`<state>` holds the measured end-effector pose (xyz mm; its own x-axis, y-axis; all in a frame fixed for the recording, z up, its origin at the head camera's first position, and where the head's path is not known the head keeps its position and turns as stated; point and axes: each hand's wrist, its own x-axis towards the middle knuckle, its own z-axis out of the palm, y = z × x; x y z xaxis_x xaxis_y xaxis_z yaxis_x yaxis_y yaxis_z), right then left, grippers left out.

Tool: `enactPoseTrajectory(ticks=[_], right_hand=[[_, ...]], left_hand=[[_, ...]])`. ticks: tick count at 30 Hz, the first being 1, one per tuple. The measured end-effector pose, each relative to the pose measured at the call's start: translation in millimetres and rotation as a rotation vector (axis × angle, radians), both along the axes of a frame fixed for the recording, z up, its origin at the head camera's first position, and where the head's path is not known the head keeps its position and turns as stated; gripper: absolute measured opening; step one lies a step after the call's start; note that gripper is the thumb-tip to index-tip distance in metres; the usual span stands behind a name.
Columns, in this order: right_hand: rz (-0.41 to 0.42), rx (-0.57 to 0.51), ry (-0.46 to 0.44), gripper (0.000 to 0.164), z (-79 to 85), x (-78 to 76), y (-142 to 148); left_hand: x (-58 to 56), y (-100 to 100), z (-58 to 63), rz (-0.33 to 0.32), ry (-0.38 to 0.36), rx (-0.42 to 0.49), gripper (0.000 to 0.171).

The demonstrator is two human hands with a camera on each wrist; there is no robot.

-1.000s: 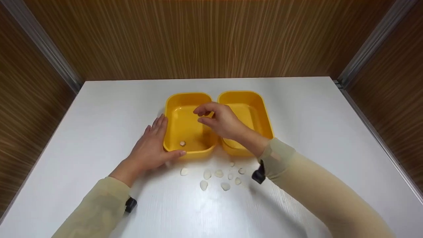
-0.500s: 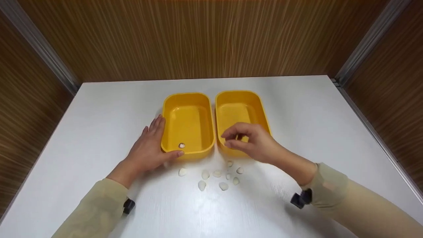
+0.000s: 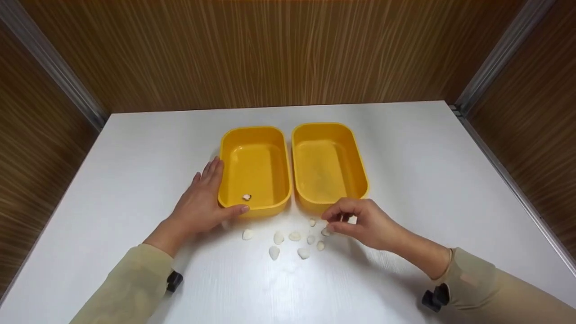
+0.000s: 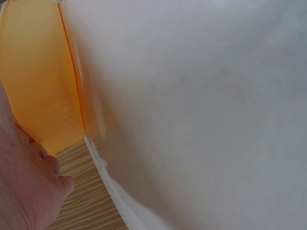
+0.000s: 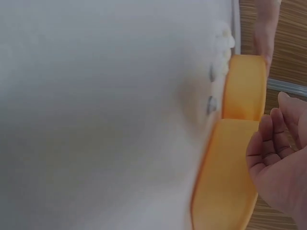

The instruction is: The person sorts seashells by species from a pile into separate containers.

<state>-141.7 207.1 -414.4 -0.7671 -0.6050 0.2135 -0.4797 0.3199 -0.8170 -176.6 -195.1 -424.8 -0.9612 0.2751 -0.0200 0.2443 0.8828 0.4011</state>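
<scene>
My left hand point(image 3: 201, 198) lies against the near left corner of the left yellow tray point(image 3: 256, 211), fingers straight along its side and thumb at the front rim. One small pale and brown shell point(image 3: 246, 197) sits inside that tray, near its front. Just in front of the right yellow tray point(image 3: 330, 126), my right hand point(image 3: 366, 223) is low over the table, fingers bent. Its thumb and fingertips stand apart around a small greyish shell point(image 3: 325, 231), with nothing held between them. Several whitish shells, such as a larger one point(image 3: 274, 253), lie loose to its left.
Both trays stand side by side on a white table point(image 3: 148, 148), a narrow gap between them. A brown wood-grain panel point(image 3: 279, 54) rises behind the table, with similar panels at both sides. Black wrist devices, such as the right one point(image 3: 435, 298), sit at the cuffs.
My right hand has moved from over the left tray, across the right tray's front, down to the shells on the table. The left hand stays at the left tray.
</scene>
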Motion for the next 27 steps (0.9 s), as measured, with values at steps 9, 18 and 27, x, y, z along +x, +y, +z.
enactPoseTrajectory(ticks=[9, 18, 27], right_hand=[[0.028, 0.074, -0.042, 0.023, -18.4, 4.2, 8], [-0.011, 0.138, -0.090, 0.032, -27.8, 0.0, 13], [0.003, 0.171, -0.058, 0.034, -36.1, -0.7, 16]], left_hand=[[0.4, 1, 0.8, 0.002, -0.011, 0.003, 0.129], [0.3, -1, -0.4, -0.003, 0.007, 0.016, 0.130], [0.5, -1, -0.5, -0.017, 0.018, 0.017, 0.129]])
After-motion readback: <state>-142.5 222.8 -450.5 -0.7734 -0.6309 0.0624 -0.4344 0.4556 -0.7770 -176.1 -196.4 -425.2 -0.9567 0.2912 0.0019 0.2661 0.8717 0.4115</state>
